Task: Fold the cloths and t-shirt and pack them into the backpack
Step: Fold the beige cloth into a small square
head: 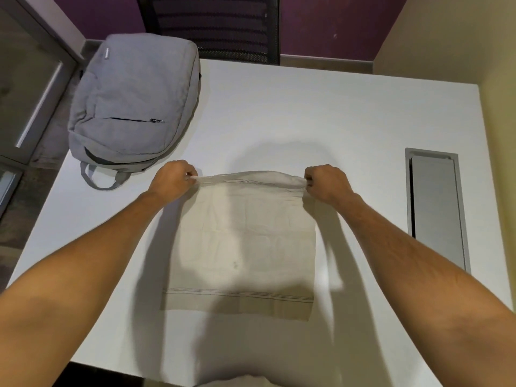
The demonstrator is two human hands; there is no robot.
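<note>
My left hand [174, 177] and right hand [325, 182] each pinch a far corner of the cloth [243, 247]. It stretches toward the table's [335, 113] near edge, the backpack [134, 101] nearer my left.

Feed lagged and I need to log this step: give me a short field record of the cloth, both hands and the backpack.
cloth: beige cloth flat on the white table, far edge lifted
left hand: left hand pinches the far left corner
right hand: right hand pinches the far right corner
backpack: grey backpack at the table's far left corner, apart from the cloth, front pocket zipped
t-shirt: not in view
</note>
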